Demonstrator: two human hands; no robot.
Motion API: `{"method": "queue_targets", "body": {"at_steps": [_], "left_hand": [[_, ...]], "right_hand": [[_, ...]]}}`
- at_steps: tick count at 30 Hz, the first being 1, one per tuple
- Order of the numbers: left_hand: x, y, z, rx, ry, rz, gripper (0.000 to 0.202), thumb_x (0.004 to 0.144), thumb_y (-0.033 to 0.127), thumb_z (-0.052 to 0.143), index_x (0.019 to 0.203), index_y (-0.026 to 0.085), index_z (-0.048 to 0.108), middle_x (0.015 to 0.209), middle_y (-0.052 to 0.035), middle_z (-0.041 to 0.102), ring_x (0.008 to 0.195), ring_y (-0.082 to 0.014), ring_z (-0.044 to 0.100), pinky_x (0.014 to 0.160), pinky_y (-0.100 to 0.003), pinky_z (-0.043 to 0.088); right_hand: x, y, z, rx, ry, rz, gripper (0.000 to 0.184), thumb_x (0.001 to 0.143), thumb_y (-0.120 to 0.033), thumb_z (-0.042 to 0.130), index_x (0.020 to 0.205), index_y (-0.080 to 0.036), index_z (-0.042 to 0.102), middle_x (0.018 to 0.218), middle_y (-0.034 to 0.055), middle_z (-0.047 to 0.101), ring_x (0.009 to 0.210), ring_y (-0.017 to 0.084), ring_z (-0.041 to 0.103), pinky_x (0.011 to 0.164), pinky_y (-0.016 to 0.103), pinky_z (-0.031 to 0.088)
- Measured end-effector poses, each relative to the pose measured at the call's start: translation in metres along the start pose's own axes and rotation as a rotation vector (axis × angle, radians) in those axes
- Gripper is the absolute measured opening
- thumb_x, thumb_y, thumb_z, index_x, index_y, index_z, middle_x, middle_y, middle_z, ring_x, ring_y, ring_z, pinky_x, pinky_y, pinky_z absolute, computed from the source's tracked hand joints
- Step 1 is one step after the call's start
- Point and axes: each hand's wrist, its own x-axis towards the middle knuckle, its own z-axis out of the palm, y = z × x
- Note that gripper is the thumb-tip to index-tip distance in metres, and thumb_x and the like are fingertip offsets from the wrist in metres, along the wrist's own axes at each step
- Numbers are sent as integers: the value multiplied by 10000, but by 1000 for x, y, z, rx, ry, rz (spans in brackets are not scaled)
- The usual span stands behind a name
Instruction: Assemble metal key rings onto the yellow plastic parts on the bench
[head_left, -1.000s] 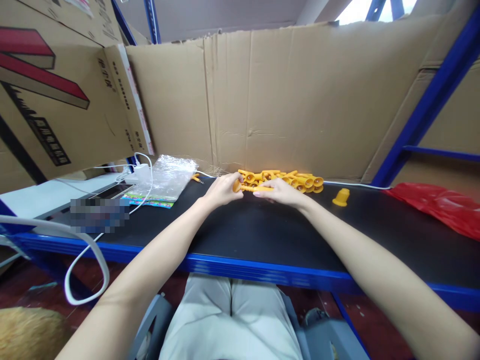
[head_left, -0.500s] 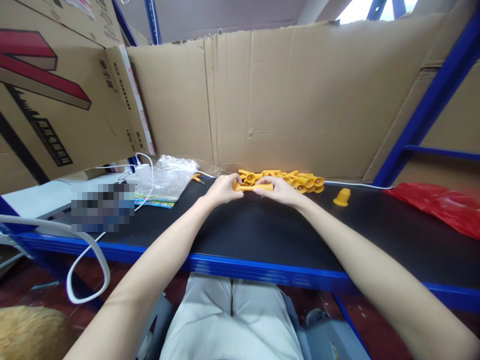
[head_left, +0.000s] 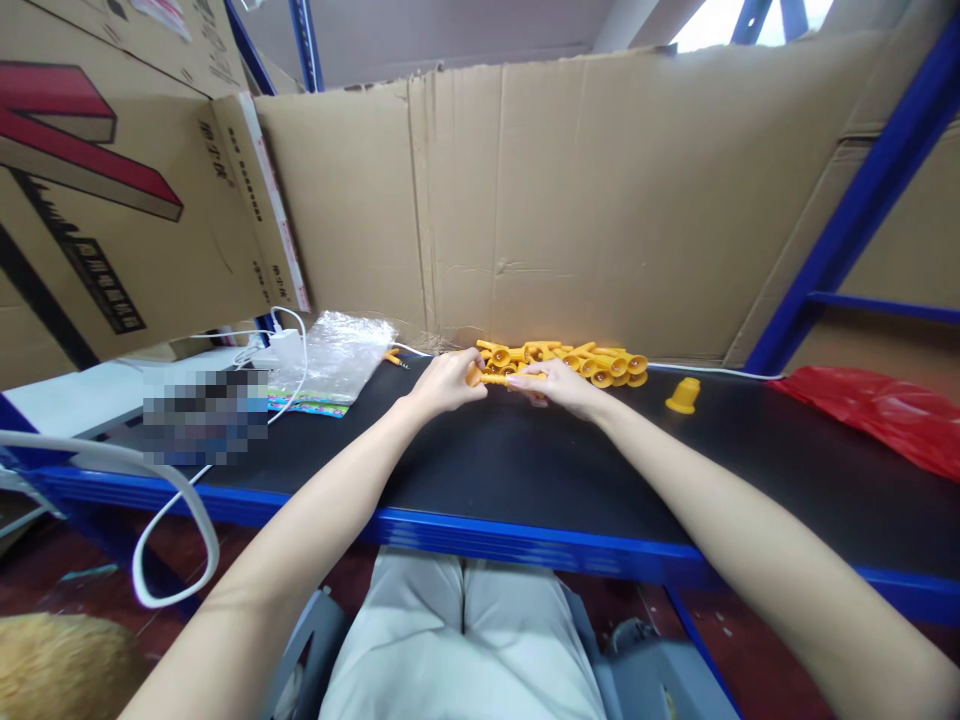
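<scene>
Both hands grip one slim yellow-orange plastic piece (head_left: 493,379) just above the black tabletop (head_left: 517,460). My left hand (head_left: 450,382) is closed around its left end, and my right hand (head_left: 559,384) has its fingers pressed on the right end. The fingers cover much of the piece, so its exact kind is unclear. Right behind the hands lies a pile of yellow funnel-ended plastic pieces (head_left: 616,368), several stacked with their round openings facing forward. A yellow flanged cup-like part (head_left: 683,395) stands apart, right of the pile.
A red plastic bag (head_left: 877,415) lies at the right. Clear plastic packaging (head_left: 337,355) and a small orange-handled piece with a metal tip (head_left: 395,357) are at the left. White cables (head_left: 304,350) run nearby. A cardboard wall (head_left: 600,200) closes off the back.
My right hand's fingers have shifted their hold on the right end of the yellow piece, covering more of it. My left hand stays nearly in place.
</scene>
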Motion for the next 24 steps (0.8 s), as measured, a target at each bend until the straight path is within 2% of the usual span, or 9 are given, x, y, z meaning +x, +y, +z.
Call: {"method": "queue_targets", "body": {"at_steps": [3,6,13,18,21,24], "left_hand": [[-1,3,-1,30,31,33,265,652,233,578,913,186,563,778,-16,610,663,-143,528,599,-236,355],[-1,5,-1,36,35,44,274,655,224,579,925,183,555,816,-32,620,685,-151,541,608,-241,367],[0,4,2,34,8,17,282,652,219,586,931,189,564,794,-29,620,683,-156,553,607,-245,382],[1,0,2,1,11,-8,270,681,245,576,948,204,567,841,-32,629,726,-166,567,628,-256,395],[1,-8,2,-72,27,-39,368,726,297,564,1083,218,529,907,-39,624,752,-158,575,659,-261,415],[2,-20,5,-196,62,-104,639,761,365,555,1332,217,310,987,-62,602,710,-129,572,679,-268,443]], "right_hand": [[1,1,0,218,-80,70,378,718,-495,630,741,-117,628,496,-52,389,444,57,320,449,228,255],[1,2,-1,335,-135,144,350,735,-456,636,758,-107,635,502,-53,371,445,47,303,439,220,232],[1,4,0,381,-136,183,328,737,-437,644,775,-112,626,516,-51,386,461,48,312,449,216,256],[2,6,-4,433,-93,164,246,759,-382,618,788,-142,573,628,2,523,523,83,439,490,229,346],[2,6,-8,429,-30,147,201,784,-343,570,858,-157,561,758,51,607,587,109,511,572,260,429],[3,6,-12,379,86,97,241,799,-383,531,892,-163,555,850,91,642,657,138,562,655,308,475]]}}
